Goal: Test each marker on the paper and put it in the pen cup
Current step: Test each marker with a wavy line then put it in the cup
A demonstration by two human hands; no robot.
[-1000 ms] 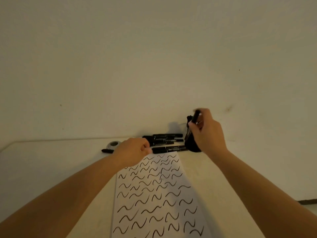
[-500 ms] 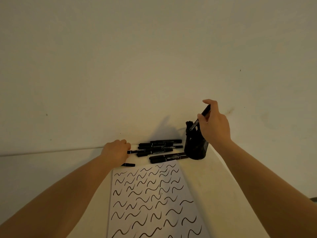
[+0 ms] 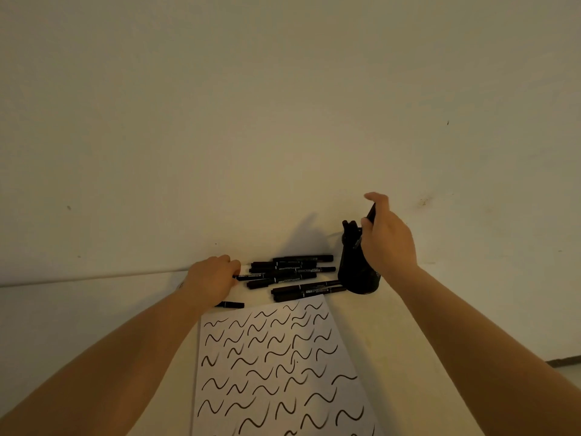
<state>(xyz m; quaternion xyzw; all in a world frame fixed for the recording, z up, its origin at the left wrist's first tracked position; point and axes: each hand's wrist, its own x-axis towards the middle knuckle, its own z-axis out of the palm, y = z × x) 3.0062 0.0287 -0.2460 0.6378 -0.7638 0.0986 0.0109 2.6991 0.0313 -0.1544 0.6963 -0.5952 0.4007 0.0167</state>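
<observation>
Lowering a tested marker [image 3: 371, 213] toward the pen cup [image 3: 356, 265], I pinch it in my right hand [image 3: 388, 243], fingers curled round its barrel, tip angled down just above the rim. My left hand [image 3: 212, 278] rests at the near end of the loose markers [image 3: 290, 269], fingertips touching one; I cannot tell if it grips. The paper [image 3: 273, 366] lies below. Next I judge: release, then lift another marker.

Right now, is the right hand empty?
No: the right hand holds a black marker above the pen cup.
</observation>
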